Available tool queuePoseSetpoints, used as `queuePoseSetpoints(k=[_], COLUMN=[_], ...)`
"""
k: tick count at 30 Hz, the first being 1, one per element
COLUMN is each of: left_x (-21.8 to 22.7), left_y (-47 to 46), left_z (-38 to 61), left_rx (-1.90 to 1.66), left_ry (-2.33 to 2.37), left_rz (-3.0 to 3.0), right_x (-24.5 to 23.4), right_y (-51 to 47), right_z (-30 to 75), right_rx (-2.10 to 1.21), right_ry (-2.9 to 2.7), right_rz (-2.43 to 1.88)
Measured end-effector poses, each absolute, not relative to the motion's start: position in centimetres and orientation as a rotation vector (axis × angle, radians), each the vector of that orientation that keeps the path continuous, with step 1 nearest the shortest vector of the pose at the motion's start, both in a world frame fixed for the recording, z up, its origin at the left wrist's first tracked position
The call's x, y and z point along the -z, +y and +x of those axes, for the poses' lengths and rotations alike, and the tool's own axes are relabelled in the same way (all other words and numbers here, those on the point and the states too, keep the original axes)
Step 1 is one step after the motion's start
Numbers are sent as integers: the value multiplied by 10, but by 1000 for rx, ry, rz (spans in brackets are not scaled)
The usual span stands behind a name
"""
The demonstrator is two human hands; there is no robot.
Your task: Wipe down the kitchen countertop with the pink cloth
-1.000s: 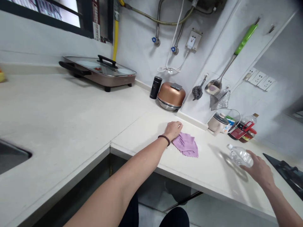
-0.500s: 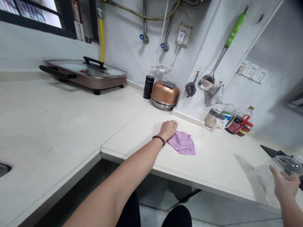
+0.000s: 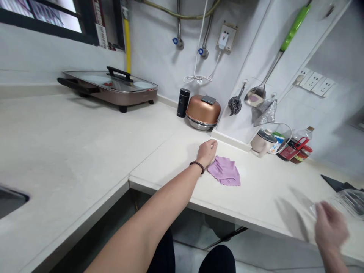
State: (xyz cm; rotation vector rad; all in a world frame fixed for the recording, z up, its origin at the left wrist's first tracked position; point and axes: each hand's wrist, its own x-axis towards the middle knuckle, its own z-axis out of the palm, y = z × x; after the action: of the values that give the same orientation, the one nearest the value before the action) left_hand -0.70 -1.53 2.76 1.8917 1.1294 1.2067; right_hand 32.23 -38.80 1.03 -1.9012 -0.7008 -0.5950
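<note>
My left hand [image 3: 207, 152], with a dark bead bracelet [image 3: 198, 166] on its wrist, rests on the white counter with its fingers curled closed. Nothing shows in its fingers. Right beside it lies a crumpled purple cloth [image 3: 224, 171], touching or nearly touching the hand's edge. At the right, my right hand [image 3: 331, 223] is smeared by motion, its fingers seemingly curled. Behind it on the counter is a clear plastic container [image 3: 351, 201], partly cut off by the frame. Whether the hand touches anything cannot be made out.
A lidded electric pan [image 3: 110, 89] stands at the back left. By the wall are a black flask [image 3: 183, 102], a copper-coloured bowl [image 3: 203, 110], a small lidded pot [image 3: 263, 141] and sauce bottles [image 3: 294, 148]. A spatula [image 3: 267, 72] and a scrubber [image 3: 235, 105] hang above. A dark flat object [image 3: 334, 184] lies right.
My right hand has moved left from the clear container, which it held before and which now sits lower behind it. My left hand stays beside the cloth. The view has shifted slightly left.
</note>
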Motion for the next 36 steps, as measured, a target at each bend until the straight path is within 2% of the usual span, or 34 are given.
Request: queuePoseSetpoints(k=[6,9,12,19,24,27,31,36], left_x=[-28,-28,-27,-26,-29,-30,-30,-32], left_y=[-9,-8,-7,-8,-8,-10,-16,-24], left_z=[-12,-14,-14,-14,-14,-12,-6,0], left_rx=[-1281,-1275,-1274,-1229,-1181,-1163,-1109,-1059], left_ry=[1180,1172,1140,1151,1158,1139,1116,1083], left_rz=[1944,2003,2046,2054,2083,2098,2121,2163], right_x=[-28,-25,-19,-4,16,23,19,6], right_y=[-221,-166,-139,-149,-227,-274,-290,-252], right_z=[193,146,135,248,367,408,404,324], right_rx=[150,-166,-327,-175,49,43,1,-52], right_ry=[-1582,-1974,-2151,-1804,-1349,-1147,-1095,-1318], right_rz=[-1761,-1956,-2041,-2315,-2581,-2742,-2914,-2892])
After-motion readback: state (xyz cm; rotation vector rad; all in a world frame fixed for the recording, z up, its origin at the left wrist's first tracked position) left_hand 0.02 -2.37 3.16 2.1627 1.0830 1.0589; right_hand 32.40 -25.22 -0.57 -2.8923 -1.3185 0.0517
